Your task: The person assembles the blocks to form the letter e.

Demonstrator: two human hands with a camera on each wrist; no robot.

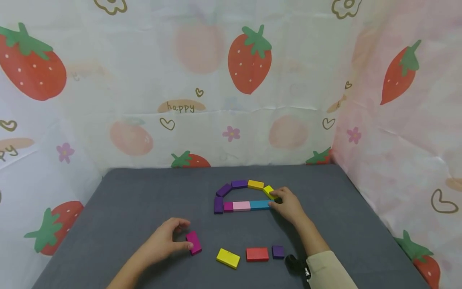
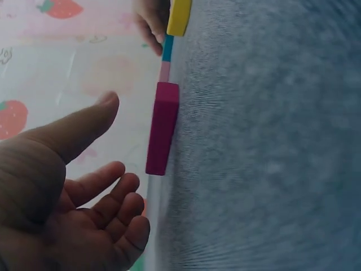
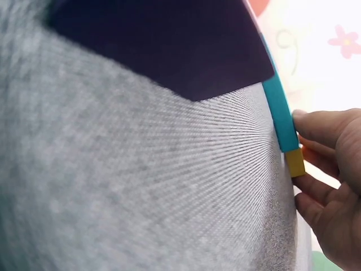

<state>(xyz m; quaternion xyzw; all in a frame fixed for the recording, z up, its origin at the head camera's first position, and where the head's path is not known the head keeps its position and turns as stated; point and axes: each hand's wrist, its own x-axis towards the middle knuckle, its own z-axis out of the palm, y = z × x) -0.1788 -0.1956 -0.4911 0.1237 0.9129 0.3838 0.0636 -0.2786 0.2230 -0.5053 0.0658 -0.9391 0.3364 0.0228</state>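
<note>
Several flat colored blocks form a closed outline: an arch of purple blocks [image 1: 239, 184] and yellow blocks [image 1: 256, 184] over a straight row. That row has a small magenta block [image 1: 228, 207], a pink block [image 1: 241, 206] and a blue block [image 1: 259, 205]. At its right end my right hand [image 1: 286, 206] grips a yellow block [image 3: 294, 162], mostly hidden in the head view; it abuts the blue block in the right wrist view. My left hand [image 1: 167, 237] hovers by a larger magenta block [image 1: 194, 243], fingers loosely spread. A gap separates them in the left wrist view.
Nearer me lie a yellow block [image 1: 228, 258], a red block [image 1: 257, 254] and a purple block [image 1: 278, 252] on the grey tabletop [image 1: 144, 200]. A black device [image 1: 295, 265] is at the right wrist. Strawberry-print cloth [image 1: 231, 120] walls the back and sides.
</note>
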